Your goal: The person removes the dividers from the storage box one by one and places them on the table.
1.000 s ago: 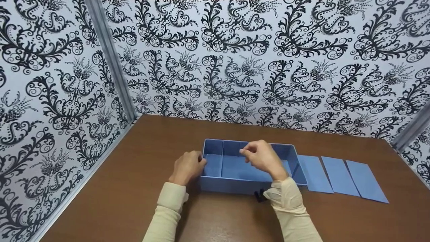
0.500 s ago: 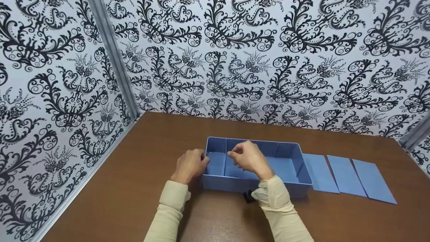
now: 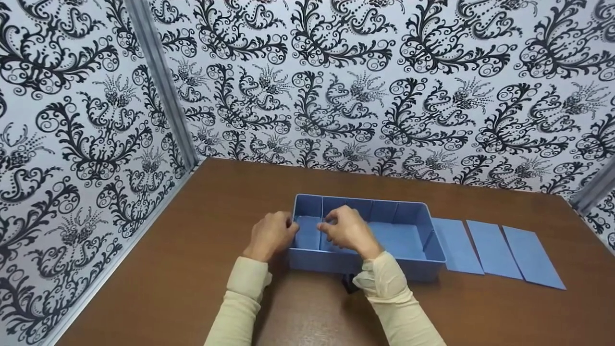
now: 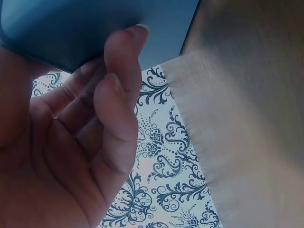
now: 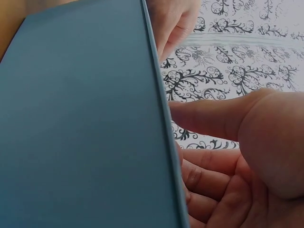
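Note:
In the head view a long blue plastic bin stands on the table. A thin blue divider crosses it near the left end. My left hand grips the bin's left end wall at the rim; the left wrist view shows fingertips against the blue wall. My right hand reaches over the bin and appears to pinch the divider's top edge between thumb and fingers. In the right wrist view the bin's wall hides those fingertips, while the thumb shows beside the rim.
To the bin's right, three flat blue panels lie side by side on the brown table. Upright slot lines mark the bin's back wall. Black-and-white patterned walls enclose the table. A small black object shows under my right wrist.
My right hand has moved left and slightly down, from over the bin's middle to the divider. The left hand keeps its hold on the left end. The view has shifted slightly.

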A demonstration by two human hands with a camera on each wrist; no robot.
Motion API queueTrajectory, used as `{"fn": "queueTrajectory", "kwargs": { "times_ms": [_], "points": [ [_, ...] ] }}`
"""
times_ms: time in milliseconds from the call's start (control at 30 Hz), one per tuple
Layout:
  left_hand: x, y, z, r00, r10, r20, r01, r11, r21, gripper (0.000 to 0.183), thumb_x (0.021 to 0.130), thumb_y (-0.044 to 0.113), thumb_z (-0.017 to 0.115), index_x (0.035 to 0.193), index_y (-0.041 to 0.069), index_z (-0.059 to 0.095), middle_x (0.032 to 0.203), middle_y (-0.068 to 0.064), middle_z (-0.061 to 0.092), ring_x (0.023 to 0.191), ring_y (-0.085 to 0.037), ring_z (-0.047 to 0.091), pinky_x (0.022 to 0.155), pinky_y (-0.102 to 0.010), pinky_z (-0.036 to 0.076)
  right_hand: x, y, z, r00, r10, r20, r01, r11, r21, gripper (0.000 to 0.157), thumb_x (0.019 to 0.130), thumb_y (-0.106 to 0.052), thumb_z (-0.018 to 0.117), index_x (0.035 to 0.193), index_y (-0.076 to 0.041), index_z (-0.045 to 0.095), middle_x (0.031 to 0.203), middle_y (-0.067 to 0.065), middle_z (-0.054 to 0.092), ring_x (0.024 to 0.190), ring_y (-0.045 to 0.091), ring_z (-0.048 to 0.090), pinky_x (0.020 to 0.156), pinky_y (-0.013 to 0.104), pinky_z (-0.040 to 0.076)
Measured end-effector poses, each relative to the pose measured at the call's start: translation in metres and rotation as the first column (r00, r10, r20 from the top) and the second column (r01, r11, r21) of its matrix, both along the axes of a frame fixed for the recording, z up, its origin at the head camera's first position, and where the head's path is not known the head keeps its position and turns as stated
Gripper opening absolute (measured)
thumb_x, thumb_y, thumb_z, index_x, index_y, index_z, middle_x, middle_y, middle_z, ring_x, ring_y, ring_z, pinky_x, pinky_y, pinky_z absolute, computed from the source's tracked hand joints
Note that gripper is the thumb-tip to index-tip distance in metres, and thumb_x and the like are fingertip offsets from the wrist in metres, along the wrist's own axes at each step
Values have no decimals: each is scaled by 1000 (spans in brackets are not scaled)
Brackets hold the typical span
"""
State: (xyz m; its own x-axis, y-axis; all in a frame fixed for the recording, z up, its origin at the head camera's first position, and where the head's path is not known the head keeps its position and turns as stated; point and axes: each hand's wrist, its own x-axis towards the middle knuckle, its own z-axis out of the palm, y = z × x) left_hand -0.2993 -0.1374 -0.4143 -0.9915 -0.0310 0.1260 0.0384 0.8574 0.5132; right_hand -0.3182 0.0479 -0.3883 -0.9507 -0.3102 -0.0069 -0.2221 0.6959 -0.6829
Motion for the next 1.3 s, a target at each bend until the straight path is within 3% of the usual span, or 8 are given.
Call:
{"fn": "queueTrajectory", "kwargs": {
  "times_ms": [333,633,867,1100,1233,1300],
  "points": [
    [0,1,2,1000,5,1,-5,1000,-23,18,95,25,61,91,9,70,74,-3,61,64,-19,55,61,-37,42,2,-3,-3,1000,16,-4,-16,1000,-17,35,89,-20,73,112,6,68,66,4,69,54,13,65,54,30,53],
    [-1,1,2,1000,6,15,-5,1000,-15,19,95,25,61,93,8,69,75,-4,61,65,-20,55,62,-37,42,1,-5,-6,1000,17,-7,-17,1000,9,37,87,-22,75,112,5,69,66,2,68,54,12,63,55,28,50],
    [-1,1,1,1000,3,15,-3,1000,0,19,96,25,61,92,9,69,73,-4,60,64,-20,56,60,-35,42,1,-6,-8,1000,14,19,-14,1000,3,23,88,-20,74,99,-1,71,65,1,68,55,11,63,53,27,49],
    [0,0,0,1000,7,29,-7,1000,2,18,96,25,60,93,9,69,74,-3,60,64,-19,55,60,-35,42,1,-8,-10,1000,21,3,-21,1000,8,25,88,-15,70,105,3,68,62,0,66,53,10,62,53,25,47],
    [-1,0,0,1000,3,6,-3,1000,-18,17,95,24,61,87,10,68,70,-2,57,63,-18,53,59,-35,40,1,-8,-11,996,52,-68,-53,999,-9,8,85,-9,65,84,-1,67,54,-5,60,46,7,55,46,22,39],
    [-1,0,0,1000,0,-4,0,1000,-23,17,94,23,62,85,10,67,69,-2,56,63,-18,52,59,-35,39,1,-8,-12,994,64,-93,-66,998,-14,11,84,-7,63,73,-6,63,51,-7,56,44,6,52,43,21,36]
  ]
}}
